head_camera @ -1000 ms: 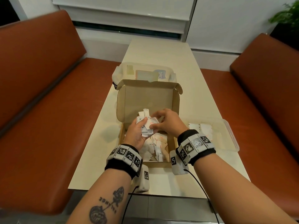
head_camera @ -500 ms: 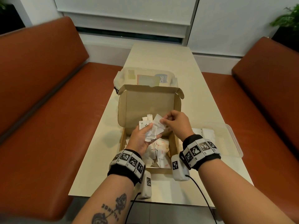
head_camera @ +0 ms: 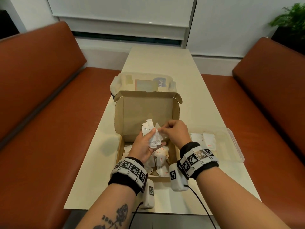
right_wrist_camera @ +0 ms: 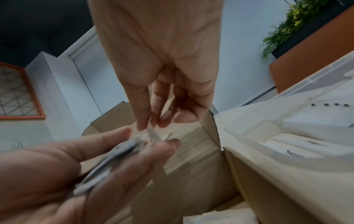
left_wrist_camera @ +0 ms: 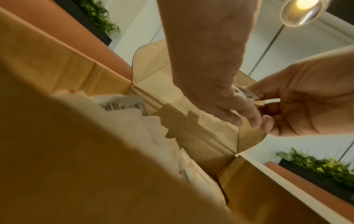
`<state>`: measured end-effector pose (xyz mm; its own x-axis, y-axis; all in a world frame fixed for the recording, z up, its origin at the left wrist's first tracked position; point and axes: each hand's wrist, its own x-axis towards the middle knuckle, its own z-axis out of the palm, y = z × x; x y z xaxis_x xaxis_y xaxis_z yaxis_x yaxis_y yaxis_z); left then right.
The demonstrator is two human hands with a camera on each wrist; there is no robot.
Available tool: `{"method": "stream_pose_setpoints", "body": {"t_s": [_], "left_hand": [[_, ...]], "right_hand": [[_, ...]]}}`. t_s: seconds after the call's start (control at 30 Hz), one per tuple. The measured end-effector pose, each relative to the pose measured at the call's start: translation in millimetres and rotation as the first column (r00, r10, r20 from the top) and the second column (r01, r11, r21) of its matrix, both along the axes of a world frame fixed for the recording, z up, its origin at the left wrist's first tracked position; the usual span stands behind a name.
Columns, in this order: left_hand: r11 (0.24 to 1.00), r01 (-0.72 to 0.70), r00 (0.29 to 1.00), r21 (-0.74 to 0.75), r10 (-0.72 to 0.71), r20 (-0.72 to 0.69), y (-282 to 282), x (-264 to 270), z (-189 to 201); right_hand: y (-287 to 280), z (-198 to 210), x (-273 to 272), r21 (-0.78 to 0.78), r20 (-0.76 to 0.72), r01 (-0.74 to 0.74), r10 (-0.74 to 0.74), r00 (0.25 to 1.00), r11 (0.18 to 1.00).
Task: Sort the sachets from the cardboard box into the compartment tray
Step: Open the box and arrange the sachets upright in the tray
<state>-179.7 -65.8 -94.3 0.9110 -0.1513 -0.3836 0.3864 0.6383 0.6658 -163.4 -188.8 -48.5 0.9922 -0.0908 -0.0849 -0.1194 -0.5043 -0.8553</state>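
The open cardboard box (head_camera: 172,151) sits mid-table with several white sachets (head_camera: 160,160) loose inside. Above it, my left hand (head_camera: 149,140) lies palm up and holds a fanned bundle of sachets (head_camera: 148,129) under its thumb. My right hand (head_camera: 165,129) pinches the edge of one sachet (head_camera: 157,127) at the top of that bundle. In the right wrist view the right fingertips (right_wrist_camera: 142,124) meet on a thin sachet (right_wrist_camera: 153,134) over the left hand (right_wrist_camera: 91,163). The clear compartment tray (head_camera: 231,139) lies right of the box, with white sachets (head_camera: 208,141) in its left compartments.
A clear plastic lid or container (head_camera: 143,81) lies just behind the box's upright flap (head_camera: 146,113). Orange bench seats (head_camera: 41,113) flank the narrow table (head_camera: 194,103). A potted plant (head_camera: 292,19) stands at the far right.
The right hand has shifted from on top of the bundle to its right side, drawing one sachet out by its edge. The left hand's bundle has fanned open.
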Motion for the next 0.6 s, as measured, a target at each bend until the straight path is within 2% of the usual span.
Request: {"method": "stream_pose_setpoints", "body": {"t_s": [0.13,0.23,0.3,0.37,0.43,0.6], "left_hand": [[0.999,0.038,0.999,0.002,-0.038,0.013,-4,-1,-3],[0.996,0.070,0.997,0.059,-0.073,0.038,-6,0,-3],[0.986,0.123,0.988,0.109,-0.132,0.077,-9,-1,0],[0.973,0.172,0.975,0.157,-0.191,0.112,-13,-3,4],[0.960,0.208,0.963,0.189,-0.234,0.134,-18,-6,7],[0.943,0.276,0.942,0.188,-0.304,0.141,-32,-15,13]], "right_hand": [[-4,4,1,-0.051,-0.046,-0.052,0.050,0.998,0.997],[-8,11,4,-0.154,0.102,-0.058,0.074,0.992,0.986],[-8,17,4,-0.252,0.143,-0.171,0.211,0.967,0.953],[-7,21,4,-0.358,0.065,-0.291,0.335,0.940,0.887],[-9,22,4,-0.434,0.002,-0.343,0.382,0.924,0.833],[-25,26,0,-0.415,-0.032,-0.363,0.386,0.922,0.834]]}}
